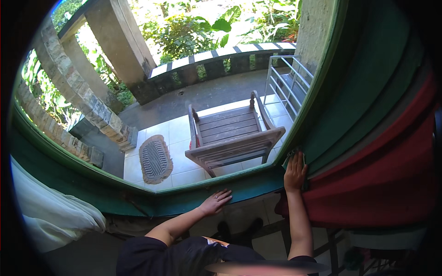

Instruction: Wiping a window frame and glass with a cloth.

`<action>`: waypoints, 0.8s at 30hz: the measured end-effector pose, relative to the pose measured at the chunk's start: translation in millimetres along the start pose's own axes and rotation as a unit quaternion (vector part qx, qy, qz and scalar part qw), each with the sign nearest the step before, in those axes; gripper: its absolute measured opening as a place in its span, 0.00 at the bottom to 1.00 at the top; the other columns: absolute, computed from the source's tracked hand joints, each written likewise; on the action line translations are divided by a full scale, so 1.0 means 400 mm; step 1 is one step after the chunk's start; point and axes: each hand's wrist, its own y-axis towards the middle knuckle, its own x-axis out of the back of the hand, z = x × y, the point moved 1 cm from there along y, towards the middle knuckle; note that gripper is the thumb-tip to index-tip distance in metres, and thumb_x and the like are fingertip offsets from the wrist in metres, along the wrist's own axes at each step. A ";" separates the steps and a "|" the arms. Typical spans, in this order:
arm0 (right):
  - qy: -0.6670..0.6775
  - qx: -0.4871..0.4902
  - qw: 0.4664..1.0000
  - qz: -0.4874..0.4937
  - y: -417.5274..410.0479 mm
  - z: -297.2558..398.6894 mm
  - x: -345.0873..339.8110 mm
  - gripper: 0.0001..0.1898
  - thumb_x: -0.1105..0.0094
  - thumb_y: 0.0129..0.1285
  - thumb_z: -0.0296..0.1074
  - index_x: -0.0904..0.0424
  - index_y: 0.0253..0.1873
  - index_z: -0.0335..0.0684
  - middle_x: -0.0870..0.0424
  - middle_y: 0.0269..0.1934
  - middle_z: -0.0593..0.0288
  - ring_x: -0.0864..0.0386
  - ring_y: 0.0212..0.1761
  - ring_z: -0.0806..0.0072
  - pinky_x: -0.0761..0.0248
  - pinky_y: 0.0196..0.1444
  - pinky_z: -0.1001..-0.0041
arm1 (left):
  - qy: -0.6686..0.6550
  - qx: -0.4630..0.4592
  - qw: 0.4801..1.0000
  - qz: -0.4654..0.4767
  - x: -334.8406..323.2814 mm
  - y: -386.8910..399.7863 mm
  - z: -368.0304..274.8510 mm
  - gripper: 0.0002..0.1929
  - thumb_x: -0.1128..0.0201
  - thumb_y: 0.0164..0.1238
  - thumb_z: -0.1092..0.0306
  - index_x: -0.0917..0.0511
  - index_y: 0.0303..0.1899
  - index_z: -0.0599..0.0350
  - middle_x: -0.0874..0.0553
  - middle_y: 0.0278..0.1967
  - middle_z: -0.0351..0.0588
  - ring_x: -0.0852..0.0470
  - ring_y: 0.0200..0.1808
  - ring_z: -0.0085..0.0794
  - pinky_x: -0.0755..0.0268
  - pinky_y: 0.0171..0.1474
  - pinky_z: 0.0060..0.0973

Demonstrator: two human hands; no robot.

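Before me is a window in a green wooden frame [221, 193]. My left hand [215, 202], with a ring on one finger, rests palm down on the lower part of the frame, its fingers together and nothing seen in it. Up at the frame's lower right corner, my right hand [296, 169] presses flat on a cloth [304, 158], of which only small edges show around the fingers. The red curtain [359, 193] hangs just right of that hand and wrist. Most of the cloth is hidden under the palm.
A white curtain [58, 214] hangs at the left. Through the window show a wooden armchair [228, 127], an oval doormat [155, 159] on white tiles, a metal rack [288, 82], a striped low wall [207, 57] and stone pillars. Furniture [335, 248] stands indoors at the lower right.
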 end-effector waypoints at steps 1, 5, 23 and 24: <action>0.038 -0.004 0.999 0.002 -0.038 0.024 -0.033 0.19 0.56 0.71 0.37 0.24 0.64 0.46 0.34 0.73 0.62 0.44 0.79 0.70 0.73 0.78 0.50 | -0.003 -0.005 1.000 -0.006 0.001 -0.005 -0.002 0.33 0.41 0.63 0.70 0.37 0.71 0.54 0.39 0.74 0.54 0.42 0.75 0.52 0.47 0.75 0.47; 0.256 -0.015 0.959 0.124 -0.170 0.133 -0.090 0.25 0.51 0.66 0.37 0.29 0.67 0.38 0.34 0.72 0.50 0.42 0.78 0.58 0.61 0.78 0.52 | -0.009 0.003 1.000 -0.017 -0.006 -0.041 0.011 0.33 0.40 0.63 0.69 0.38 0.71 0.55 0.38 0.74 0.53 0.41 0.75 0.51 0.45 0.73 0.50; 0.551 0.096 0.809 0.180 -0.282 0.512 0.267 0.34 0.32 0.53 0.44 0.27 0.65 0.37 0.32 0.67 0.40 0.37 0.73 0.50 0.49 0.75 0.49 | 0.018 0.139 0.982 -0.127 0.052 -0.303 0.033 0.29 0.40 0.64 0.70 0.33 0.68 0.59 0.30 0.69 0.54 0.33 0.70 0.50 0.42 0.72 0.45; 0.518 0.065 0.833 0.184 -0.281 0.472 0.237 0.35 0.31 0.50 0.42 0.26 0.65 0.39 0.32 0.68 0.43 0.37 0.73 0.52 0.49 0.75 0.49 | 0.020 0.141 0.981 -0.130 0.045 -0.310 0.040 0.29 0.40 0.64 0.70 0.33 0.68 0.59 0.30 0.69 0.54 0.33 0.70 0.50 0.42 0.72 0.45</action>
